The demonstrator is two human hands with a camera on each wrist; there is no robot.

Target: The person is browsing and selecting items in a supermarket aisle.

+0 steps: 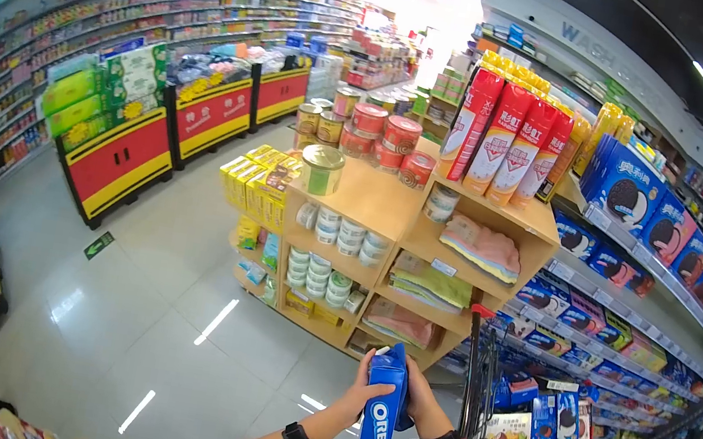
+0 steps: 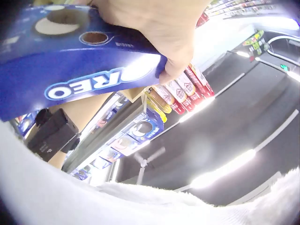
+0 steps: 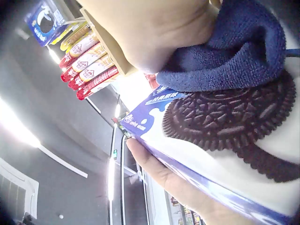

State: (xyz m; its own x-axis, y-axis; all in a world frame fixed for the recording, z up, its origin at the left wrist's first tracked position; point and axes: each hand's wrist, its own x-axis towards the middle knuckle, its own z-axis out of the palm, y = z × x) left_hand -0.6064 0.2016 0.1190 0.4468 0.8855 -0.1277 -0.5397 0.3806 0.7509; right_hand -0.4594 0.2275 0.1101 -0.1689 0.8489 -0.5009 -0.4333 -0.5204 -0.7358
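A blue Oreo cookie box (image 1: 379, 422) is held upright in front of the body, between both hands. My left hand (image 1: 360, 393) grips it from the left side, the thumb lying across its narrow side; the left wrist view shows this hand (image 2: 157, 23) over one end of the box (image 2: 84, 77). On the other side, my right hand (image 1: 424, 389) holds a dark blue cloth (image 3: 227, 56) against the box's printed front (image 3: 220, 122). Fingers of the left hand (image 3: 168, 180) run along the box's edge below. The right fingertips are hidden by the cloth.
A shopping cart (image 1: 475, 395) with several boxes stands at the right, beside shelves (image 1: 623, 304) of Oreo packs. Ahead is a wooden display shelf (image 1: 379, 189) with cans, folded towels and red spray cans (image 1: 511, 144). Red-and-yellow bins (image 1: 115, 173) line the left across a tiled floor (image 1: 167, 282).
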